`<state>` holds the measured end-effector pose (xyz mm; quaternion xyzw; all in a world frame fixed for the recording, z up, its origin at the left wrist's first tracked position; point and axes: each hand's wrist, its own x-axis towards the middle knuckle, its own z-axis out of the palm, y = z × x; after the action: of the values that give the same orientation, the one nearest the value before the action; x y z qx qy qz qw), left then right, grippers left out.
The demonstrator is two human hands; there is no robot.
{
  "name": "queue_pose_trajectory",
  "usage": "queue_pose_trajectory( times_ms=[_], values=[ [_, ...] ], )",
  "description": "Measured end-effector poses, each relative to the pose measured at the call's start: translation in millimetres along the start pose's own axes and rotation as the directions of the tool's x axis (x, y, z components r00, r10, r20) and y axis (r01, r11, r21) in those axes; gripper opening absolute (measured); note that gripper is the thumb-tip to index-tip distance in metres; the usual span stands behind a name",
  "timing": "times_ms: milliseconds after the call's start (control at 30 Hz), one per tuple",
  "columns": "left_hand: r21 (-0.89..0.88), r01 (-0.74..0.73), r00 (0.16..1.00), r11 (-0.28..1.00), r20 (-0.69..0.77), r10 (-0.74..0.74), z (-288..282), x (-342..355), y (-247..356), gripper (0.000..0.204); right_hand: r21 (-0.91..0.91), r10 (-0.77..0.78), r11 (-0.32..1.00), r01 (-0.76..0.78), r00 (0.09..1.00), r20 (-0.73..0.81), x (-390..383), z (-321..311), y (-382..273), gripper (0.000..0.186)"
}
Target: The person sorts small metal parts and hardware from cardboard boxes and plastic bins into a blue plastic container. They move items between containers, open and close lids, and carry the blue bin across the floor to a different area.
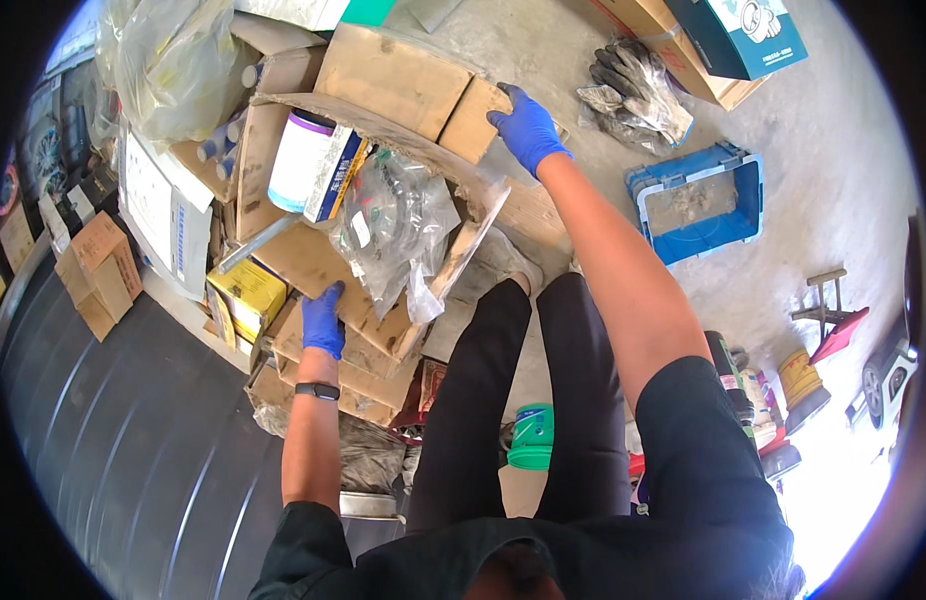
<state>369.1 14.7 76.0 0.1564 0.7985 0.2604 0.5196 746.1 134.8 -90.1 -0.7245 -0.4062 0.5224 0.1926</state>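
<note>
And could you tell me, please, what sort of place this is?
Probably a garage or workshop storage corner: a carton holds a tub and a clear bag of parts, while a blue crate and dirty gloves lie on the bare floor.

bright light [858, 500] (almost white) glares beside the grey floor [828, 190].

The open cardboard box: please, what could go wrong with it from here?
The plastic bag overlaps the near edge of the box, so it might snag or slip out. The cardboard by the left hand looks stained, perhaps weak, and could tear. The white tub might knock the blue packet beside it.
</note>
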Motion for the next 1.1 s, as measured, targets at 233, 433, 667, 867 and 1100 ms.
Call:
queue_pose_trajectory(
  times_ms=[233,433,667,867,1100],
  values=[
    [0.106,-0.098,0.994,0.990,-0.047,0.103,-1.4,20.7,-33.9,0.042,-0.303,0.025,0.953,-0.018,0.999,0.019,-7.5,-12.4,-16.9,0.061],
    [0.193,-0.190,0.966,0.963,-0.140,0.218,21.6,23.8,-44.7,0.047,-0.499,-0.086,0.866,0.019,0.990,-0.112,-23.7,-27.3,-49.8,0.054],
    [0.181,-0.205,0.949,0.962,-0.205,0.241,23.2,22.5,-44.9,0.043,-0.393,-0.289,0.843,0.366,0.926,0.243,-80.2,1.8,-121.0,0.044],
    [0.091,-0.260,0.949,0.961,-0.160,0.272,35.7,24.0,-23.9,0.041,-0.447,-0.431,0.781,0.435,0.895,0.117,-80.3,-7.7,-114.1,0.035],
    [0.164,-0.337,0.925,0.927,-0.129,0.359,53.9,74.1,12.6,0.054,-0.483,-0.419,0.771,0.415,0.902,0.106,-30.1,-17.4,-138.0,0.036]
  ],
)
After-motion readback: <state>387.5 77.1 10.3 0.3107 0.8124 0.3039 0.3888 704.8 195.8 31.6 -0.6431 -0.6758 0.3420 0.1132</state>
